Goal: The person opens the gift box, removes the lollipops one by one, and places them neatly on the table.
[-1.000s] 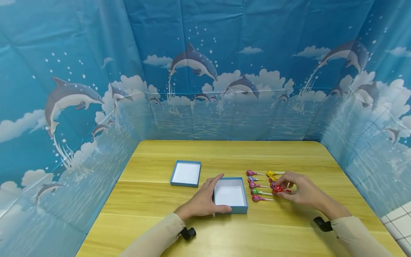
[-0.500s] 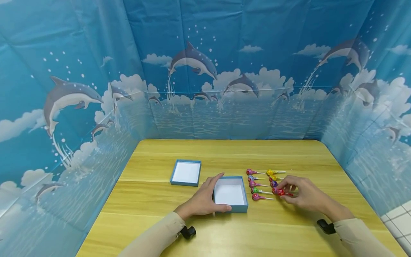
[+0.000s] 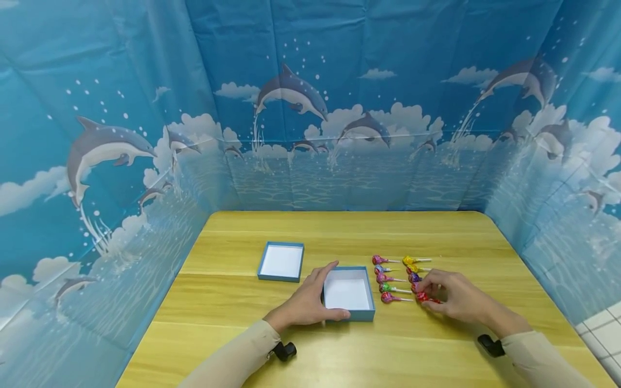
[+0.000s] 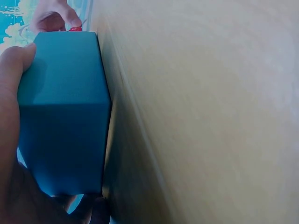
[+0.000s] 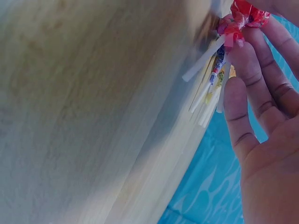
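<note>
My left hand (image 3: 308,304) holds the open blue box (image 3: 356,316), its thumb on the near wall and fingers round the left side. White lining shows inside the box. In the left wrist view, the thumb presses the box's blue outer wall (image 4: 63,70). My right hand (image 3: 458,296) pinches a red-wrapped lollipop (image 3: 422,297) at the near end of the right-hand lollipop column. The right wrist view has this red lollipop (image 5: 247,14) between thumb and fingers, with other lollipop sticks behind it. Whether it touches the table is unclear.
A column of several lollipops (image 3: 386,278) lies just right of the box. Beyond the right hand lie yellow lollipops (image 3: 409,260) and a purple one (image 3: 414,277). A shallow blue lid (image 3: 281,261) with white inside lies left of the box on the wooden table (image 3: 233,318).
My right hand has shifted slightly toward the near edge with the red lollipop, uncovering the purple lollipop and one beside it. The left hand and box stay put.
</note>
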`<move>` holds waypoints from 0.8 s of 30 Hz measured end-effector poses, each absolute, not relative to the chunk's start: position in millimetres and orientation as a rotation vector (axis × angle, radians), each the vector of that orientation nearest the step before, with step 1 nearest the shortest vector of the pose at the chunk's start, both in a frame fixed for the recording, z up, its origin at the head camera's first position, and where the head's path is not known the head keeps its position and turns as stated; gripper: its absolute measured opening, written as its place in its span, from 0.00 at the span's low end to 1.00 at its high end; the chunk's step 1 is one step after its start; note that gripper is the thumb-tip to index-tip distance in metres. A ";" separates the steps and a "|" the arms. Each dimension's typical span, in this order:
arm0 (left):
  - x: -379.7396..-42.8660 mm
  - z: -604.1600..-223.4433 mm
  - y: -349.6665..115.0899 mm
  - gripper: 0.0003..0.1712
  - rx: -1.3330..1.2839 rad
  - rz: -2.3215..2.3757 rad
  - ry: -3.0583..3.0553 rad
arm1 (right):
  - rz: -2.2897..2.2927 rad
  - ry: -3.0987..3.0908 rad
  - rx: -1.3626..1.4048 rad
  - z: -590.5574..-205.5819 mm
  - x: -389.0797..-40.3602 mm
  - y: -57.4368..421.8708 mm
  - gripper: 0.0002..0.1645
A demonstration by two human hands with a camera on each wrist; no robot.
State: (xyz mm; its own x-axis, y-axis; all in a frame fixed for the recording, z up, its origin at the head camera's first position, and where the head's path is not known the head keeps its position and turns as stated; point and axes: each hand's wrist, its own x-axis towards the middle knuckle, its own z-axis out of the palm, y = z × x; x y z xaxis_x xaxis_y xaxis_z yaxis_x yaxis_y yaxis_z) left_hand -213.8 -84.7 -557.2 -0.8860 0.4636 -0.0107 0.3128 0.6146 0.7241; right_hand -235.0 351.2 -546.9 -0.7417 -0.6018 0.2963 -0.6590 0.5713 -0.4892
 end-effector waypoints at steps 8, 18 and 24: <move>-213.7 -557.9 -84.5 0.73 0.636 1.116 2.640 | 0.918 -2.787 1.047 -549.1 -235.6 350.1 0.18; -213.8 -559.2 -84.3 0.73 0.631 1.123 2.634 | 0.879 -2.806 1.006 -549.5 -234.9 351.2 0.18; -213.6 -557.9 -84.6 0.73 0.632 1.125 2.635 | 0.861 -2.804 0.990 -547.2 -233.0 350.6 0.17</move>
State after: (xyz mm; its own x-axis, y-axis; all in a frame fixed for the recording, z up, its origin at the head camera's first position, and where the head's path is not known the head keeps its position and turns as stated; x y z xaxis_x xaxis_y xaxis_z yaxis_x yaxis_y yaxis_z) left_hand -213.6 -84.6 -557.9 -0.8868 0.4616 -0.0212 0.3039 0.6172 0.7258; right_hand -233.0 350.6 -547.2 -0.7944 -0.5665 0.2193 -0.5919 0.6407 -0.4890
